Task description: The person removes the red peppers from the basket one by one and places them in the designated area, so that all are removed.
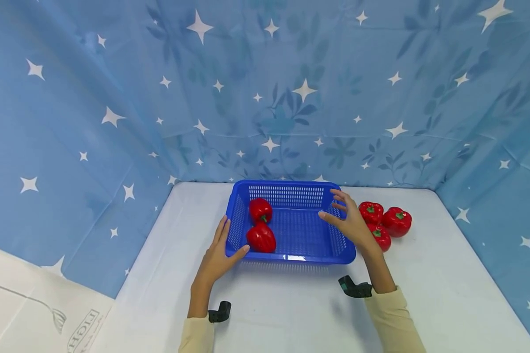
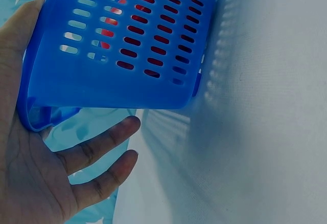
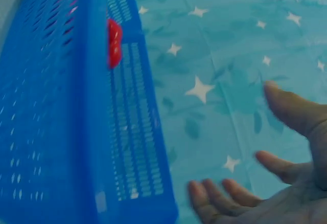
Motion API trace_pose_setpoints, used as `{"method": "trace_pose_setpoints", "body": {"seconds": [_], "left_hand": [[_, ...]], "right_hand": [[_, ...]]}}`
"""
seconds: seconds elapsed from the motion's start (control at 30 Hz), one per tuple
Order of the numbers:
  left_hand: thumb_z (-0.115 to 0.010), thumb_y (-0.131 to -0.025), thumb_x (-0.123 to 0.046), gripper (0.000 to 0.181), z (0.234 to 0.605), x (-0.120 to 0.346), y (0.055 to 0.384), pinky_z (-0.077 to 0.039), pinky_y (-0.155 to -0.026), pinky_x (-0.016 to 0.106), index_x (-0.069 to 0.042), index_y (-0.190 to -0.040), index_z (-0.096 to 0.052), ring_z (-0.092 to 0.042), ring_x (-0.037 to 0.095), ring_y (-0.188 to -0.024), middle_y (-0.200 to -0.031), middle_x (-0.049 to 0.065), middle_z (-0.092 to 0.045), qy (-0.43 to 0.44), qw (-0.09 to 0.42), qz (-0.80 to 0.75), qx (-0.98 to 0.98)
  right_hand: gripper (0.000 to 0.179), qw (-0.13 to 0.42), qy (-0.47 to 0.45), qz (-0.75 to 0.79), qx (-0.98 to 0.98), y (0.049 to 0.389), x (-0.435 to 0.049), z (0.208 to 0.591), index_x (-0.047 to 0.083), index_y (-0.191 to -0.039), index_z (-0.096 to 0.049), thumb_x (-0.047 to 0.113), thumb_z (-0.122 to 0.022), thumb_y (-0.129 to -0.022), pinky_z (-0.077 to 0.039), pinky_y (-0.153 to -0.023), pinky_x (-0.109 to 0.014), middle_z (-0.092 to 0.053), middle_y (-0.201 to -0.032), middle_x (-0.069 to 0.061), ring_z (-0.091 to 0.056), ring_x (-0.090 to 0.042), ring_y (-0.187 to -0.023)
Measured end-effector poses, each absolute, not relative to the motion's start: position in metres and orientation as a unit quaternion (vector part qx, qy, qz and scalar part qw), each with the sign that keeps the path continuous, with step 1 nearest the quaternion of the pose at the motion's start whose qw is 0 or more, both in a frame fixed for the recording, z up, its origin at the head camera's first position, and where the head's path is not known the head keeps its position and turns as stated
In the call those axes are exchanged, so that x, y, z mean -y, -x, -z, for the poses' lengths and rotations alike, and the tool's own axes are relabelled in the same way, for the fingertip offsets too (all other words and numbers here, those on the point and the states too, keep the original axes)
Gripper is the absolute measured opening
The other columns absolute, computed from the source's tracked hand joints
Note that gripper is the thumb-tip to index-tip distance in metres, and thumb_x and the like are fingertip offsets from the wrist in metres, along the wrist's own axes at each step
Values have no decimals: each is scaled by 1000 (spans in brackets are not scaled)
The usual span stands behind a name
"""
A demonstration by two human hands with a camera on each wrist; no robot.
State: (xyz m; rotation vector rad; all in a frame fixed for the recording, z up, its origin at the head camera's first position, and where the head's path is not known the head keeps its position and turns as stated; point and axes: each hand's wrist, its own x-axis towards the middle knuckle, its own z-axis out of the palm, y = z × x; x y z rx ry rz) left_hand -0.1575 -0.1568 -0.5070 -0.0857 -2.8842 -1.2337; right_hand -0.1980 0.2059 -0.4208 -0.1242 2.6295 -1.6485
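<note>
A blue plastic basket [image 1: 291, 257] with slotted walls sits on the white table. Two red bell peppers, one farther back [image 1: 260, 210] and one nearer [image 1: 261, 238], lie at its left end. My left hand [image 1: 215, 259] holds the front left corner, thumb over the rim; in the left wrist view two fingers of this hand [image 2: 38, 175] stretch out below the corner, free of it. Over the basket's right end, my right hand [image 1: 351, 223] is spread and holds nothing. The right wrist view also shows this hand [image 3: 286, 183] apart from the basket wall [image 3: 41, 132].
Three more red bell peppers, one at the back [image 1: 371, 213], one on the right [image 1: 397, 221] and one in front [image 1: 381, 238], cluster right of the basket. A blue star-patterned curtain [image 1: 265, 113] hangs behind the white table [image 1: 282, 309].
</note>
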Motion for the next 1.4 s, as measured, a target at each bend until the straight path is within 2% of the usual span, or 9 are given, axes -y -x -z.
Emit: {"method": "trace_pose_setpoints", "body": {"seconds": [0.13, 0.4, 0.57, 0.67, 0.8, 0.9, 1.0, 1.17, 1.4], "left_hand": [[-58, -80, -72, 102, 506, 157, 161, -41, -100, 67, -32, -158, -6, -24, 42, -147, -166, -11, 0, 28, 5, 395, 918], [-58, -80, -72, 102, 505, 157, 160, -40, -101, 67, -33, -158, -5, -22, 41, -148, -166, -12, 2, 27, 1, 395, 918], [-60, -80, -71, 103, 507, 157, 158, -41, -100, 67, -31, -158, -6, -24, 42, -147, -166, -9, -1, 24, 2, 397, 917], [-61, -79, -70, 103, 507, 157, 158, -40, -100, 67, -31, -158, -7, -24, 41, -148, -166, -11, 0, 22, 2, 397, 918], [-60, -80, -71, 103, 509, 157, 159, -41, -100, 66, -30, -158, -7, -24, 41, -147, -166, -8, -2, 27, 6, 393, 919], [-60, -79, -71, 104, 509, 157, 160, -41, -99, 67, -29, -158, -7, -25, 42, -147, -166, -7, -2, 28, 8, 392, 920], [-59, -79, -72, 104, 509, 156, 160, -41, -100, 67, -30, -158, -7, -25, 41, -147, -166, -11, 0, 24, 6, 391, 920], [-59, -79, -72, 103, 507, 156, 158, -40, -100, 67, -32, -158, -6, -25, 41, -147, -165, -14, 1, 25, 3, 392, 920], [-59, -79, -73, 104, 506, 157, 157, -40, -100, 67, -32, -158, -5, -25, 41, -147, -166, -12, 1, 28, 1, 390, 920]], "right_hand": [[82, 82, 81, 527, -842, 209, -195, 416, 16, -154, -25, 40, -69, -88, -40, -102, -67, -28, -156, -24, -34, -47, -140], [65, 189, 140, 550, -801, 235, -177, 421, 14, -145, -43, 37, -69, -90, -52, -97, -52, -44, -147, -21, -50, -40, -131], [63, 267, 118, 551, -782, 252, -163, 426, 18, -140, -48, 39, -73, -86, -50, -99, -54, -47, -144, -17, -50, -40, -131], [63, 309, 107, 548, -770, 261, -155, 428, 16, -140, -48, 37, -73, -86, -50, -98, -56, -48, -144, -17, -49, -42, -132], [67, 354, 91, 538, -760, 272, -142, 432, 12, -141, -46, 35, -75, -86, -50, -97, -58, -52, -140, -19, -52, -43, -129], [73, 381, 81, 523, -758, 277, -130, 435, 11, -143, -45, 35, -77, -83, -50, -96, -60, -55, -139, -19, -54, -42, -127], [73, 405, 79, 508, -756, 281, -119, 438, 11, -145, -43, 33, -78, -83, -50, -94, -60, -55, -137, -18, -54, -42, -126], [68, 428, 77, 487, -757, 287, -106, 449, 14, -142, -47, 26, -78, -83, -55, -88, -57, -56, -134, -15, -57, -39, -122], [62, 466, 68, 478, -742, 288, -92, 456, 20, -140, -50, 20, -77, -84, -56, -86, -57, -52, -135, -17, -57, -36, -118]]}}
